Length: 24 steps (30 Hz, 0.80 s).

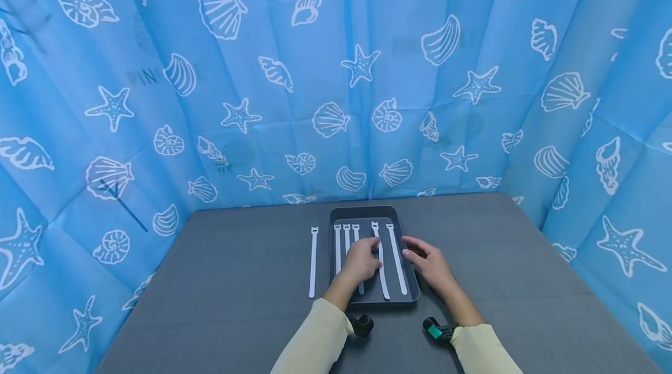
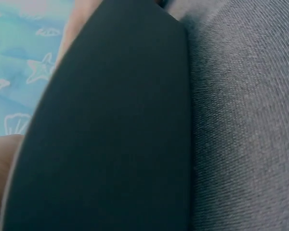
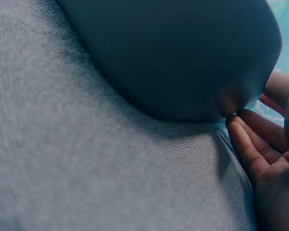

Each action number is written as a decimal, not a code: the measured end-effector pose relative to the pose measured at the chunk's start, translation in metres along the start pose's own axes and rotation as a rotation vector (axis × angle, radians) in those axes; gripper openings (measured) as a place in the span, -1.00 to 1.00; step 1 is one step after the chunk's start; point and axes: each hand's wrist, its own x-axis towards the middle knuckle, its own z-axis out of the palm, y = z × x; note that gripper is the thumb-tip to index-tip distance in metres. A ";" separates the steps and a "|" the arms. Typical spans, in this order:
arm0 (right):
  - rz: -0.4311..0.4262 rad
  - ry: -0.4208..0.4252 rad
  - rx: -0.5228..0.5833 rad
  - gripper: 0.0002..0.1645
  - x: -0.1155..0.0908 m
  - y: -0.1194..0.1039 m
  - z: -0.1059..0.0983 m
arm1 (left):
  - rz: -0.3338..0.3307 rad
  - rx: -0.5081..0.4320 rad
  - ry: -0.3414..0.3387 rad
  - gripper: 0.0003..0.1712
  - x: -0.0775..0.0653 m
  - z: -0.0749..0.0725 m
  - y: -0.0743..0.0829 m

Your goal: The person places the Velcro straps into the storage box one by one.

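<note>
A shallow dark grey tray (image 1: 363, 210) lies on the table, with several white hook-and-loop cable straps side by side in it. My left hand (image 1: 361, 260) reaches over the tray's middle and covers parts of the straps on that side. Its thumb and index finger pinch a slightly slanted cable strap (image 1: 384, 283). Just right of that lies another strap (image 1: 397, 260), straight and untouched. At the tray's right side is my right hand (image 1: 433, 266); in the right wrist view its nearly straight fingers (image 3: 245, 144) touch the tray's outer wall (image 3: 183, 72).
One more white strap (image 1: 313, 263) lies on the grey cloth-covered table (image 1: 241, 280), left of the tray. A blue curtain (image 1: 294, 88) with white shells and starfish hangs behind and along the sides. Each wrist wears a black camera band (image 1: 361, 325).
</note>
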 end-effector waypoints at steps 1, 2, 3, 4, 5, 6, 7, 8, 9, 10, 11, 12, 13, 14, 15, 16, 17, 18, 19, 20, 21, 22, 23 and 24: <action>-0.001 0.000 -0.002 -0.51 0.000 0.000 0.000 | 0.004 0.039 0.003 -0.32 0.000 0.001 0.001; -0.002 0.000 -0.004 -0.51 0.000 0.000 0.000 | 0.008 0.078 0.007 -0.32 0.000 0.001 0.001; -0.002 0.000 -0.006 -0.51 0.000 0.000 0.000 | 0.011 0.110 0.007 -0.33 0.000 0.002 0.002; -0.004 0.001 -0.007 -0.51 0.000 0.000 0.000 | 0.012 0.139 0.007 -0.33 0.000 0.002 0.002; -0.005 0.002 -0.008 -0.51 0.000 0.001 0.000 | 0.012 0.167 0.005 -0.34 0.000 0.002 0.003; -0.007 0.001 -0.008 -0.51 -0.001 0.001 0.000 | 0.014 0.191 0.003 -0.35 0.000 0.002 0.003; -0.009 0.000 -0.009 -0.51 -0.001 0.001 0.000 | 0.017 0.218 0.002 -0.36 0.000 0.002 0.003; -0.011 0.000 -0.010 -0.51 -0.001 0.001 0.000 | 0.019 0.240 0.001 -0.38 -0.001 0.002 0.004; -0.012 0.002 -0.007 -0.51 -0.001 0.001 0.000 | 0.023 0.263 0.000 -0.39 -0.001 0.002 0.004; -0.015 0.002 -0.002 -0.51 -0.001 0.001 0.000 | 0.027 0.287 -0.001 -0.41 -0.001 0.002 0.004; -0.017 0.002 0.001 -0.51 -0.001 0.000 0.000 | 0.034 0.312 0.001 -0.43 -0.001 0.001 0.004; -0.020 0.002 0.005 -0.51 -0.001 0.000 0.000 | 0.041 0.334 0.003 -0.45 -0.001 0.001 0.004; -0.023 0.002 0.007 -0.51 -0.001 0.000 0.000 | 0.046 0.356 0.005 -0.47 -0.002 0.001 0.004; -0.025 0.003 0.011 -0.51 -0.001 0.000 0.000 | 0.050 0.371 0.006 -0.48 -0.002 0.001 0.004; -0.027 0.004 0.014 -0.52 -0.001 0.001 0.000 | 0.056 0.387 0.008 -0.49 -0.003 0.001 0.004; -0.030 0.003 0.014 -0.52 -0.001 0.001 0.000 | 0.063 0.399 0.010 -0.50 -0.003 0.001 0.004; -0.032 0.003 0.011 -0.52 -0.001 0.001 0.000 | 0.070 0.408 0.012 -0.51 -0.003 0.001 0.004; -0.033 0.003 0.009 -0.52 -0.002 0.001 0.000 | 0.079 0.416 0.013 -0.51 -0.004 0.001 0.003; -0.035 0.005 0.010 -0.52 -0.002 0.001 0.000 | 0.089 0.421 0.013 -0.51 -0.004 0.000 0.003; -0.035 0.006 0.009 -0.52 -0.002 0.001 0.000 | 0.100 0.422 0.014 -0.51 -0.005 0.000 0.002; -0.036 0.004 0.008 -0.52 -0.002 0.001 0.000 | 0.111 0.416 0.013 -0.51 -0.005 0.000 0.002; -0.037 0.003 0.005 -0.52 -0.002 0.001 0.000 | 0.121 0.411 0.010 -0.51 -0.006 -0.001 0.001; -0.037 0.002 0.008 -0.52 -0.002 0.001 0.000 | 0.132 0.405 0.006 -0.50 -0.006 -0.002 0.000; -0.036 0.000 0.009 -0.52 -0.002 0.001 0.000 | 0.143 0.399 0.001 -0.49 -0.007 -0.003 -0.001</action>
